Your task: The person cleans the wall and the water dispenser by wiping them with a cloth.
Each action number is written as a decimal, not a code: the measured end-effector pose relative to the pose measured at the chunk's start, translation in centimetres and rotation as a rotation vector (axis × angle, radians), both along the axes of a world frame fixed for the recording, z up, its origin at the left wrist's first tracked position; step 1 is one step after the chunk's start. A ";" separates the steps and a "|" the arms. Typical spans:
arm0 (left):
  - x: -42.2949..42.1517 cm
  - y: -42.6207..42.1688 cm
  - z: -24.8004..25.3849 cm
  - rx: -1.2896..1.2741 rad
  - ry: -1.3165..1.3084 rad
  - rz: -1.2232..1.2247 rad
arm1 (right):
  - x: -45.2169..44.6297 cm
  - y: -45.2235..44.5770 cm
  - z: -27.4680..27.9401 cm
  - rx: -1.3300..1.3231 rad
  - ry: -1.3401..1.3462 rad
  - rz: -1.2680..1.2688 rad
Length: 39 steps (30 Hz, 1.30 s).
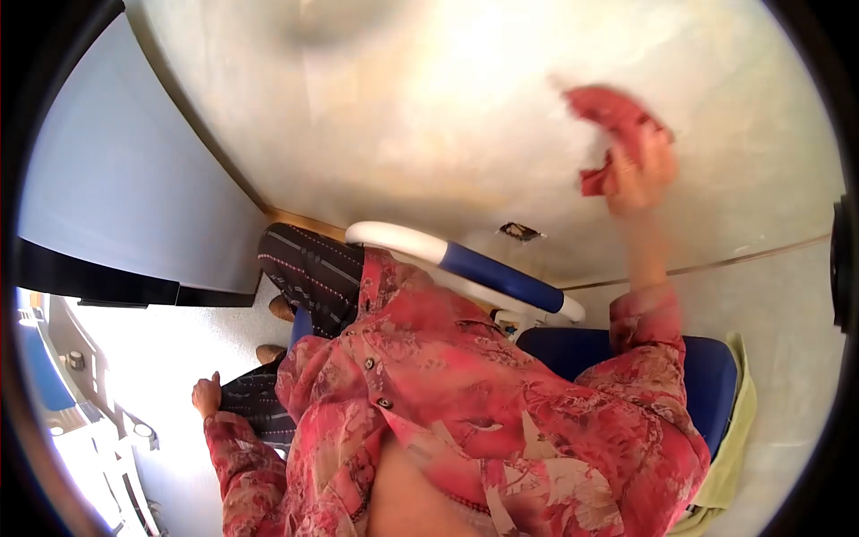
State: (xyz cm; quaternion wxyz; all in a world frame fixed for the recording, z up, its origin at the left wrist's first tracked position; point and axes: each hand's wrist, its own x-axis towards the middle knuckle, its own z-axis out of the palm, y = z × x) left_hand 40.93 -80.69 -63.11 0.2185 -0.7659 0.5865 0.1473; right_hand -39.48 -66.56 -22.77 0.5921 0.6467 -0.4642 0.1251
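My right hand [646,174], smeared by motion, is closed on a red cloth [617,107] against the pale, mottled wall [429,116]. Part of the cloth hangs out below the fingers and part sticks out above them. Down at the left, my left hand [207,395] rests by my knee in dark patterned trousers [309,268]. Its thumb stands apart from the fingers, and nothing shows in it.
A blue-and-white armrest [501,273] crosses in front of my lap, beside a blue chair back [707,385] with a green cloth [741,412] over its edge. A grey panel with a black lower edge [134,179] stands at the left. The wall has a small dark hole [520,233].
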 end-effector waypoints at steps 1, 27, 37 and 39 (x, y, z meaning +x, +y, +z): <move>0.2 0.0 -0.4 -0.011 -0.008 -0.017 | -0.8 0.4 -2.8 0.081 0.025 0.024; -6.5 5.0 6.5 -0.634 0.121 0.200 | 12.3 -19.0 -40.2 1.408 0.233 0.355; -7.4 1.5 9.1 -0.616 0.226 0.286 | 18.8 -27.6 -42.6 1.438 0.549 0.271; -7.3 1.1 9.4 -0.595 0.230 0.301 | 22.1 -29.6 -39.1 1.422 0.611 0.266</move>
